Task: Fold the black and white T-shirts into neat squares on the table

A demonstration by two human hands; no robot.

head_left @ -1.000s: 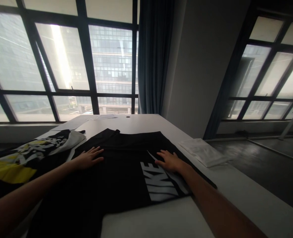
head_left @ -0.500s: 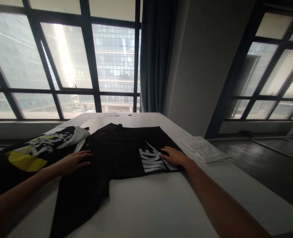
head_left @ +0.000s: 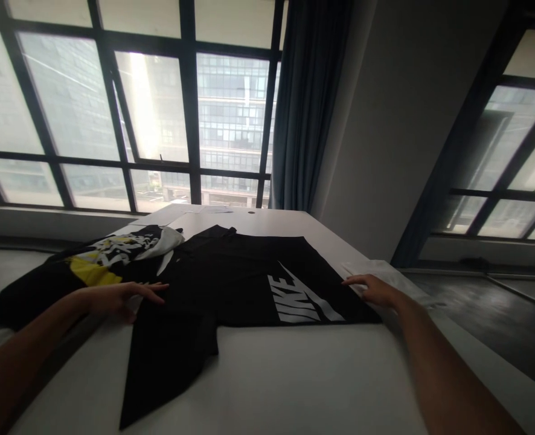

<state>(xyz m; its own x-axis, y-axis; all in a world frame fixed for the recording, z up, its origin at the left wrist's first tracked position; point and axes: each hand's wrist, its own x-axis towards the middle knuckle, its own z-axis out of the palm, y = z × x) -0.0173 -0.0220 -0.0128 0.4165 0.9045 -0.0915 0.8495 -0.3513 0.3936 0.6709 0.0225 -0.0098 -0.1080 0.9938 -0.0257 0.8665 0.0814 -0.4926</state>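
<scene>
A black T-shirt (head_left: 240,266) with a white NIKE print (head_left: 294,299) lies spread on the white table, one sleeve (head_left: 172,356) pointing towards me. My left hand (head_left: 125,297) is at its left edge, fingers stretched out with the tips on or just over the cloth. At the opposite edge, beyond the print, my right hand (head_left: 374,291) has its fingers extended and the fingertips at the border of the cloth. Its lower fingers are partly hidden.
Left of the T-shirt lies a black garment (head_left: 45,278) with yellow and white print. A flat white packet (head_left: 398,278) is on the right, partly behind my right hand. Windows and a blue curtain (head_left: 306,115) stand beyond the white table (head_left: 313,380).
My right hand has moved right, off the print to the shirt's edge, and the whole print shows. My left hand's fingers have shifted slightly at the left edge. The view has turned left.
</scene>
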